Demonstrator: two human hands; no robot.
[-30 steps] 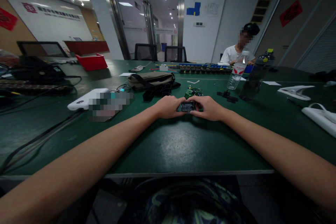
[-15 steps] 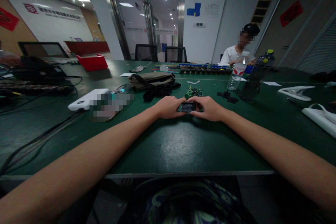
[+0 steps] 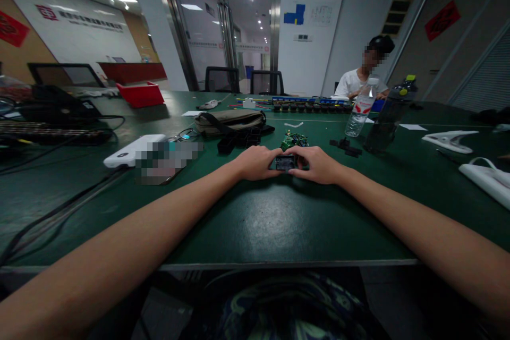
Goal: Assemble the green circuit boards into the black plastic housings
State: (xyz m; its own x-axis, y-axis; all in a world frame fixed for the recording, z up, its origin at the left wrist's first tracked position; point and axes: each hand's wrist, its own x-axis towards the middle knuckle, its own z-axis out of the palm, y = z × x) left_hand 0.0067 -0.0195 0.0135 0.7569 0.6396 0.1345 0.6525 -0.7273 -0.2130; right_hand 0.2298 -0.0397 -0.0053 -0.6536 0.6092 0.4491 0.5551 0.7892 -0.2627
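Note:
Between my two hands is a small black rectangular case (image 3: 286, 163), open-topped in look, with greyish detail on the side toward me too fine to make out. My left hand (image 3: 258, 163) grips its left end, thumb and fingers closed on it. At the right end, my right hand (image 3: 317, 166) pinches the same case between thumb and fingers. Just behind it lies a pile of green circuit boards (image 3: 294, 139). Several black plastic pieces (image 3: 346, 146) rest to the right of the boards, and more black cases (image 3: 238, 142) are at the left.
A grey-brown bag (image 3: 231, 122) lies behind my left hand. Left are a white power bank (image 3: 134, 151), cables and a red bin (image 3: 140, 94). A clear water bottle (image 3: 360, 109) and a dark bottle (image 3: 389, 119) stand right. A person (image 3: 360, 77) sits across the table.

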